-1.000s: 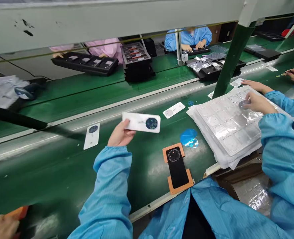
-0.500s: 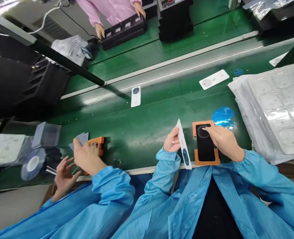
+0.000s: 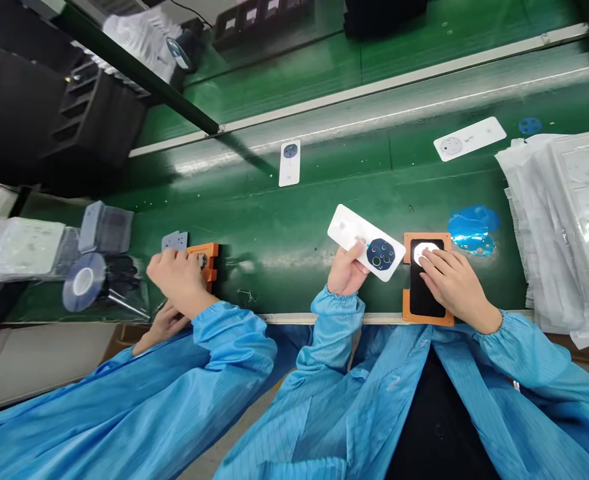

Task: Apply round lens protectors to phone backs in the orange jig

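Note:
My left hand (image 3: 347, 272) pinches a white card (image 3: 350, 227) that carries a dark blue round sticker (image 3: 380, 255) with several holes. The card is tilted, its printed face toward me. My right hand (image 3: 457, 287) lies over a black phone-shaped panel (image 3: 419, 293), which sits in an orange fixture (image 3: 407, 303) at the table's front edge. Its fingers are stretched out, their tips on a white round piece (image 3: 421, 252) at the panel's upper end. Part of that piece and the panel's right side are hidden under the hand.
Blue film (image 3: 474, 223) lies right of the fixture. Clear trays (image 3: 587, 220) and bags stand at far right. Two white cards (image 3: 289, 170) lie farther back. At left, a co-worker's hands (image 3: 179, 277) work by another orange fixture (image 3: 209, 250); a tape roll (image 3: 82, 281) is beyond.
My left hand has turned the card from edge-on to face-up toward me. My right fingers have gone from a pinch to lying flat, and a white round piece now shows on the panel.

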Demonstrator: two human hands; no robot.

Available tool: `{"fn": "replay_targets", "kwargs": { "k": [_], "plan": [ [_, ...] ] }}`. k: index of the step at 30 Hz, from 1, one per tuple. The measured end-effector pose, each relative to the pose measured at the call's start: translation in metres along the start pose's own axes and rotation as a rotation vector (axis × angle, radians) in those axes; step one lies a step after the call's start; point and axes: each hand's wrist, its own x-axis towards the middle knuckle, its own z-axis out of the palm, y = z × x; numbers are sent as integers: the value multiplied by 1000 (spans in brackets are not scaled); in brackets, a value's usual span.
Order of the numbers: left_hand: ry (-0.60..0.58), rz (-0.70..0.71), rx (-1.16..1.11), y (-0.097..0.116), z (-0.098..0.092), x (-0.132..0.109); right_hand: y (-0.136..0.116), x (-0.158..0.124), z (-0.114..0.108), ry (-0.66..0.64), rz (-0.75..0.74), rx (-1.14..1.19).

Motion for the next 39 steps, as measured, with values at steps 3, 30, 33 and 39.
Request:
{"fn": "replay_targets", "kwargs": {
  "k": [3, 30, 33, 39],
  "plan": [
    [-28, 45, 101, -11, 11, 2, 2, -2, -3, 55, 33, 81],
    [-59, 440, 520, -80, 53, -28, -23, 30, -28, 514, 401, 325],
    [-82, 415, 528, -81, 52, -26, -22, 30, -26, 536, 385, 349],
    [-147, 472, 590, -73, 61, -33, -20, 33, -27, 525, 418, 325]
  ]
}}
